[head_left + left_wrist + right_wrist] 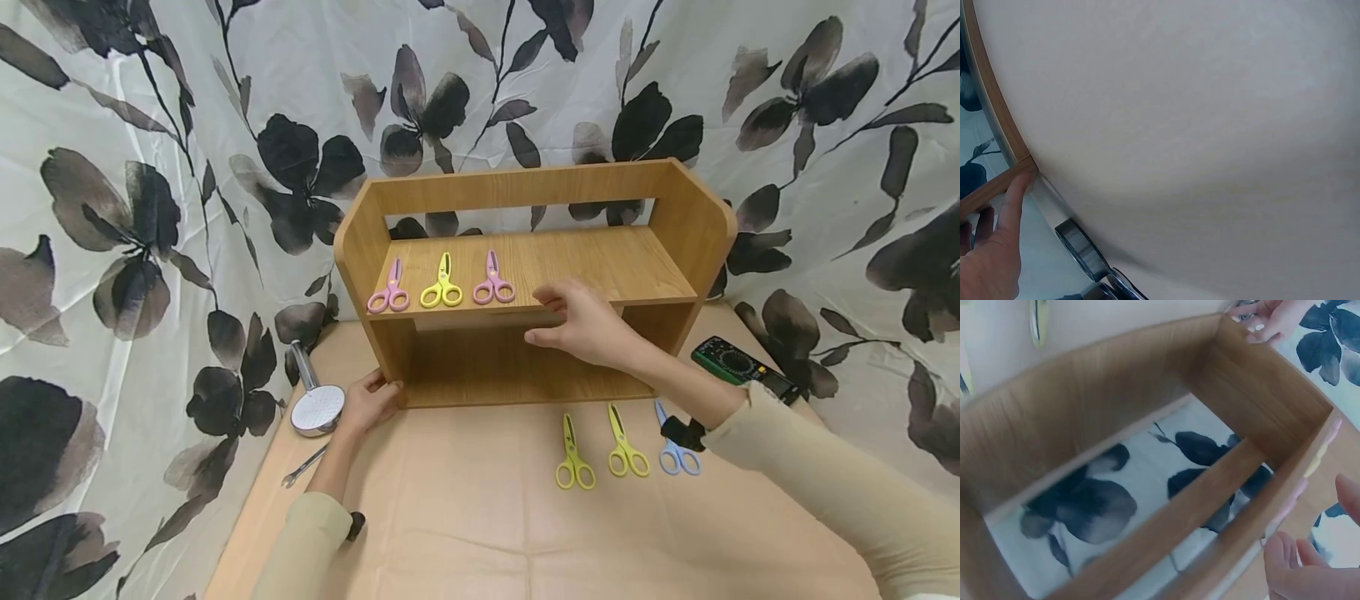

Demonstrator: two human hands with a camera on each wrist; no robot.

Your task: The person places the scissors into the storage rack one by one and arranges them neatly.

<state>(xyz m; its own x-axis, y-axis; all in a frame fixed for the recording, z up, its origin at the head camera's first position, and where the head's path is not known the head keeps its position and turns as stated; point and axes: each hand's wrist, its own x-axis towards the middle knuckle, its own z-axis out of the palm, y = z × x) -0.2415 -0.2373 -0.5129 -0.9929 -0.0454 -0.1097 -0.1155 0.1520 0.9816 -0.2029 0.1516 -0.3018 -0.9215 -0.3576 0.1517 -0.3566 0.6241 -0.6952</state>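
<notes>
Three scissors (442, 284) already lie on the shelf (600, 258), three more scissors (626, 446) wait on the worktop (465, 517); the empty right hand (585, 321), fingers relaxed, hovers at the shelf's edge, while the left hand (367, 400) steadies its corner with straight fingers.

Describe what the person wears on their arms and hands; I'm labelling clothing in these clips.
Both arms have long, plain beige sleeves. A small black device sits at each wrist, by the left hand and the right hand. The hands are bare: no gloves, rings or markings show.
</notes>
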